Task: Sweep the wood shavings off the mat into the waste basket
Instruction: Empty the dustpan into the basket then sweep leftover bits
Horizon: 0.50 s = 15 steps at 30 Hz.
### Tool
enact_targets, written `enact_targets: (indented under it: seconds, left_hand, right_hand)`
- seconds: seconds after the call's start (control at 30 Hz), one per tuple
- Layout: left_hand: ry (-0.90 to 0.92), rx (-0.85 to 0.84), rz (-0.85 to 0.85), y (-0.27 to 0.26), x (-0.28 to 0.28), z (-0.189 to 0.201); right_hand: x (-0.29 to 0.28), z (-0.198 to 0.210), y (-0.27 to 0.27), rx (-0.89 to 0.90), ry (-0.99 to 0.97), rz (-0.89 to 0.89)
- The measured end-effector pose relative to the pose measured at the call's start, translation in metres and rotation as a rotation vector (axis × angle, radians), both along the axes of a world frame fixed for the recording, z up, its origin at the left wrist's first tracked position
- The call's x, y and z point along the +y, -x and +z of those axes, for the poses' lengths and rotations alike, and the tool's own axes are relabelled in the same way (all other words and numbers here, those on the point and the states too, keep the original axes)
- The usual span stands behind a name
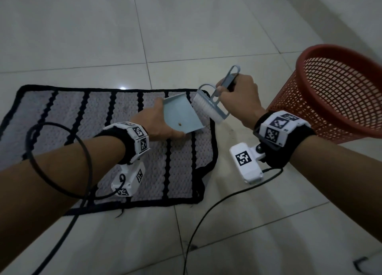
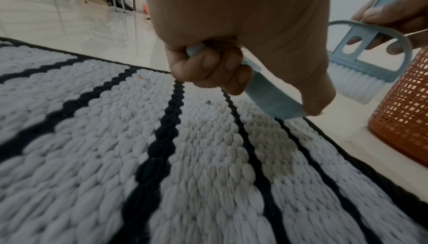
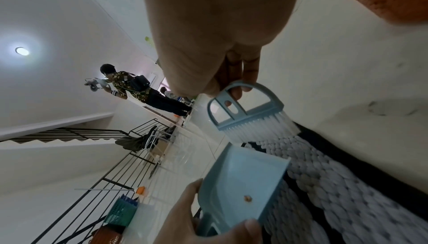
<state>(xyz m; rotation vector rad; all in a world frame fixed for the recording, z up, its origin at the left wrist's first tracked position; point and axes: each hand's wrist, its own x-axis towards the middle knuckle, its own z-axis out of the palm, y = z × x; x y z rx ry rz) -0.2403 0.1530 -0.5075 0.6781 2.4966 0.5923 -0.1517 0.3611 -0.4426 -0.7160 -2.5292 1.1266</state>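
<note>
My left hand [image 1: 159, 124] grips a small light-blue dustpan [image 1: 179, 115] by its handle, held above the right end of the grey mat with black stripes [image 1: 99, 117]. One brown wood shaving [image 1: 180, 124] lies in the pan, also seen as a speck [image 3: 247, 199] in the right wrist view. My right hand [image 1: 237, 97] holds a blue hand brush [image 1: 210, 105] with white bristles, just right of the pan's far corner. The fingers [image 2: 215, 68] curl round the pan handle [image 2: 266, 90]. A tiny shaving [image 2: 208, 102] sits on the mat [image 2: 162, 156]. The red mesh waste basket [image 1: 339, 93] stands to the right.
White tiled floor [image 1: 186, 27] surrounds the mat. Black cables [image 1: 206, 217] trail over the floor near me. In the right wrist view a person [image 3: 136, 86] stands by a stair railing [image 3: 92, 156], with a green basket [image 3: 120, 211] near it.
</note>
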Motion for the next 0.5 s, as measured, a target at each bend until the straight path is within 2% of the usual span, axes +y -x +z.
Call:
enact_targets:
  seconds: [0.1, 0.3, 0.5]
  left_hand:
    - [-0.05, 0.046, -0.07, 0.003, -0.003, 0.025]
    - [0.028, 0.213, -0.288, 0.013, 0.01, 0.104]
    - [-0.143, 0.288, -0.367, 0.01, 0.07, 0.178]
  right_hand:
    - [0.001, 0.014, -0.013, 0.06, 0.038, 0.044]
    - [0.016, 0.067, -0.033, 0.204, -0.035, 0.087]
    - [0.047, 0.124, -0.072, 0.368, -0.158, 0.1]
